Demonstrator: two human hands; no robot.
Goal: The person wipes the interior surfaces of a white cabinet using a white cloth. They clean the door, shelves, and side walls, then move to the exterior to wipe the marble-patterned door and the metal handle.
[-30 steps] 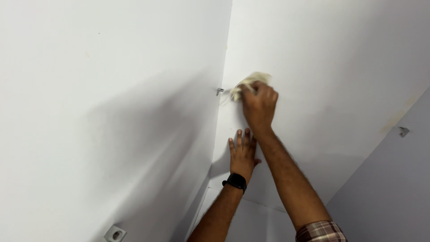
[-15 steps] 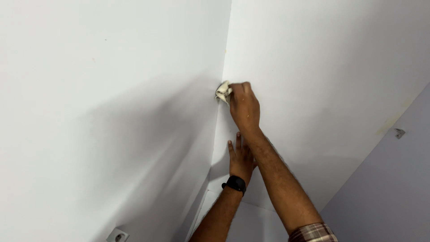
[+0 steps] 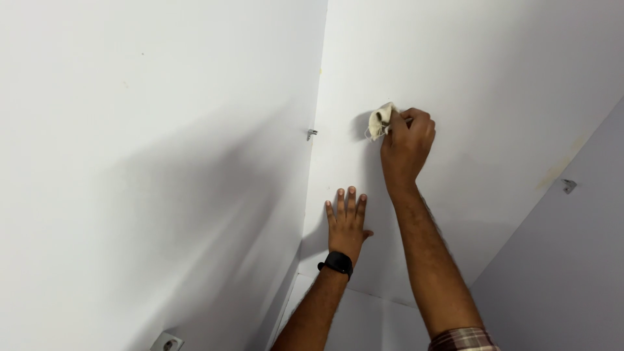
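Smooth white wall panel, right hand gripping crumpled cream cloth, left hand pressed flat

I count two hands, my left hand and right hand, one cloth, one wristwatch, two metal pegs and one wall socket.

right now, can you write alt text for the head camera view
A right hand presses a crumpled cream cloth against a white back panel, while the left hand, with a black wristband, lies flat on the panel below. A small metal peg sticks out near the corner.
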